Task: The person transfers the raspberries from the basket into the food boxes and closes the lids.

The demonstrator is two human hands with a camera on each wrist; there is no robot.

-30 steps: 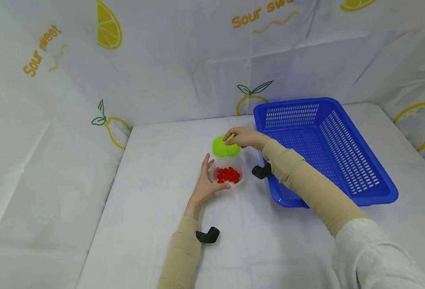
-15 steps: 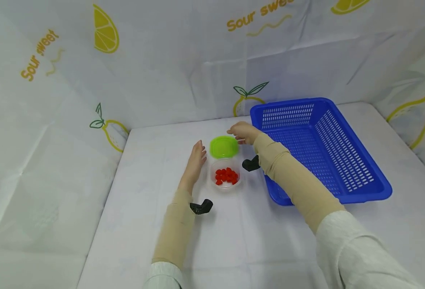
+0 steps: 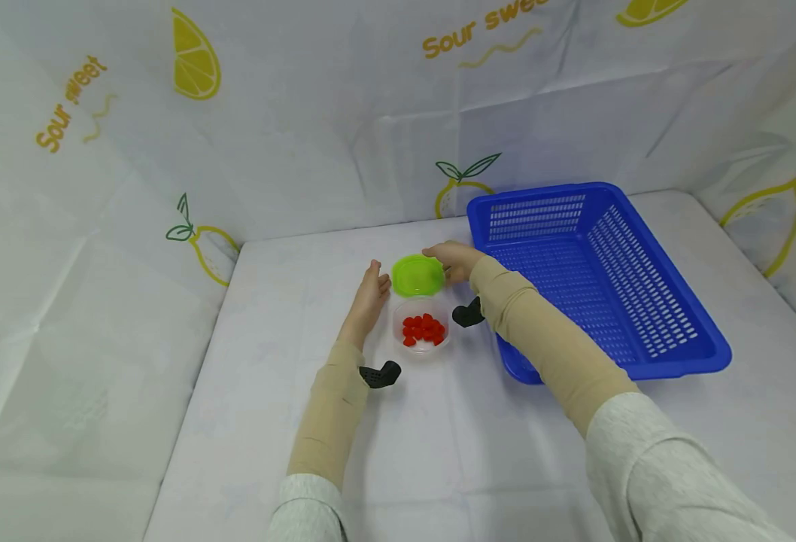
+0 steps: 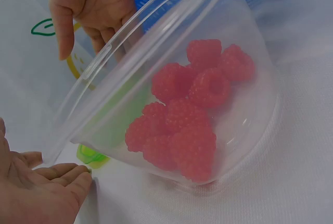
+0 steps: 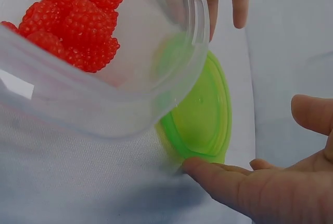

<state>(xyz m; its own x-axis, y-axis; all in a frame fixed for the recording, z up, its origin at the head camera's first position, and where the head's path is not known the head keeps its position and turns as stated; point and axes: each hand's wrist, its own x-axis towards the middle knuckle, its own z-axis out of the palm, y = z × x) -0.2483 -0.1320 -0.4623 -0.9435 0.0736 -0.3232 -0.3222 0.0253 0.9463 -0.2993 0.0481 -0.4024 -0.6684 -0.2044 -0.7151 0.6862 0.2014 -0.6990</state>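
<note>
A clear plastic container (image 3: 403, 346) stands uncovered on the white cloth, holding several red raspberries (image 4: 187, 114). Just behind it lies a bright green lid (image 3: 417, 275), flat on the cloth. My left hand (image 3: 369, 295) is at the lid's left, its fingers extended and nothing in them. On the other side, my right hand (image 3: 457, 260) reaches to the lid's right edge. In the right wrist view the right hand's fingertips (image 5: 195, 164) are right at the lid's rim, with the thumb held apart.
A large blue perforated basket (image 3: 682, 301) stands on the right, with my right forearm crossing its near left side. White cloth (image 3: 290, 301) covers the table, and a lemon-printed sheet (image 3: 317, 113) hangs behind. A black wrist camera (image 3: 381, 374) sits on my left wrist.
My left hand has left the container's side and moved up beside the lid. My right hand has shifted from above the lid to its right edge. Container and lid stay put.
</note>
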